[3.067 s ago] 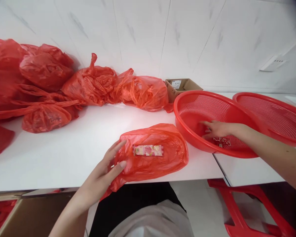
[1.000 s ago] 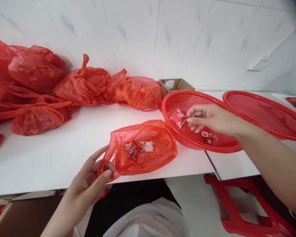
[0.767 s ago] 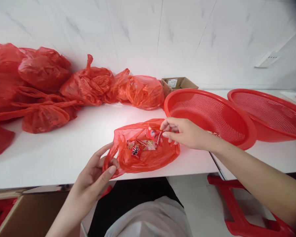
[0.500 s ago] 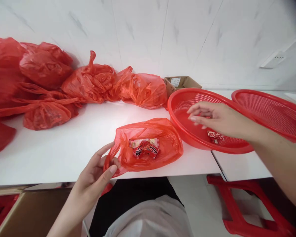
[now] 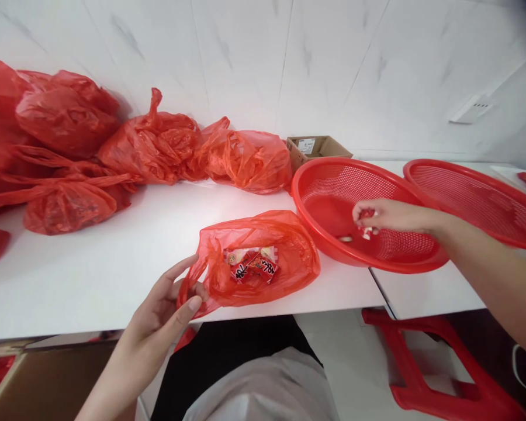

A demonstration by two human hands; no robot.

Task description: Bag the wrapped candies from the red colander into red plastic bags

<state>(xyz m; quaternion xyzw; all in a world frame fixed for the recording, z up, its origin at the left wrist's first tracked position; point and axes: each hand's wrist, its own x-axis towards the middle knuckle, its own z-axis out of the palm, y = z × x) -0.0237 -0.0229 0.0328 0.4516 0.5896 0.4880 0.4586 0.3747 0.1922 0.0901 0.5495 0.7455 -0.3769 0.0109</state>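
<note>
My left hand is closed on the handle end of a red plastic bag, which lies with its mouth spread on the white table. Several small wrapped snack packets, red and pinkish, show inside it. Over the near red mesh basket, my right hand has its fingers closed on small red-and-white wrapped packets. One small pale piece lies on the basket's floor.
Filled red plastic bags line the wall on the left. A cardboard box stands behind the near basket. A second red basket sits at the right. Below are a red stool and an open carton.
My right hand has gone down into the near basket and picked up the small packets lying there. The left hand keeps its hold on the bag. The view has shifted slightly.
</note>
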